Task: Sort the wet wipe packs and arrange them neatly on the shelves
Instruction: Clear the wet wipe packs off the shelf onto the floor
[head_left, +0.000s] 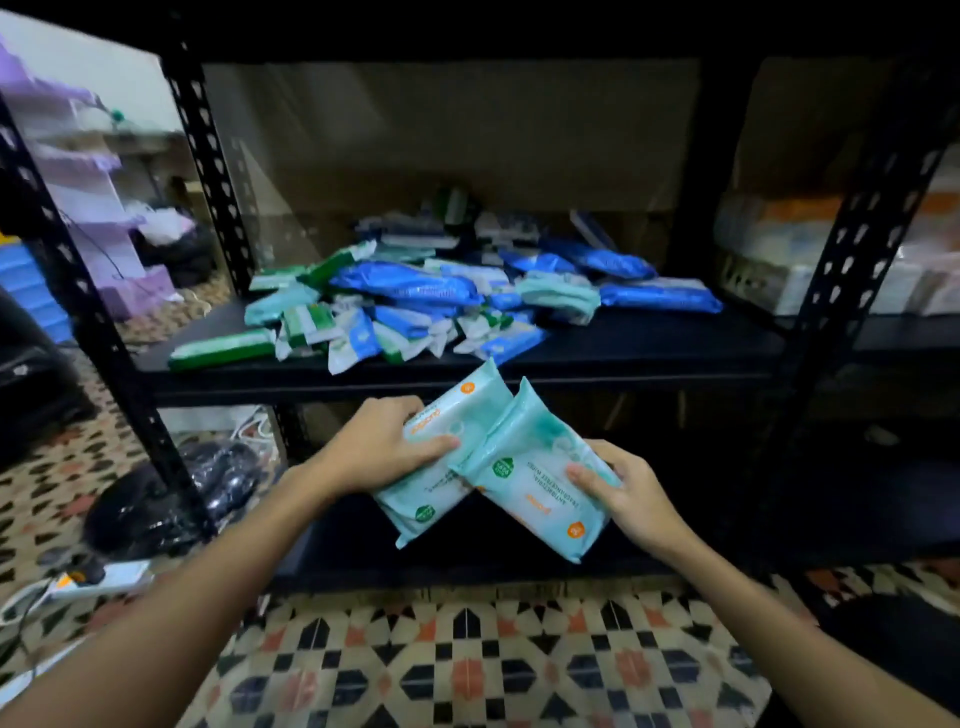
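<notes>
head view: a person faces a black metal shelf unit (623, 358) above a patterned tile floor (467, 665).
left hand (379, 452): fingers and thumb curled round a pale teal wipe pack (441, 457), gripping it.
right hand (623, 493): fingers curled round a second teal pack (530, 483), which overlaps the first; both are held in the air just in front of the lower shelf (363, 551).
pile (441, 301): blue, green and teal packs lie jumbled on the middle shelf.
step: likely pairing two matching packs out of the heap; most sorting looks undone.
next move: probably squaring the pair together and setting it flat on the lower shelf.
hard to see: the pile's back is dark and blurred; the small print on the packs is unreadable; the neighbouring shelf at right is cut off.
</notes>
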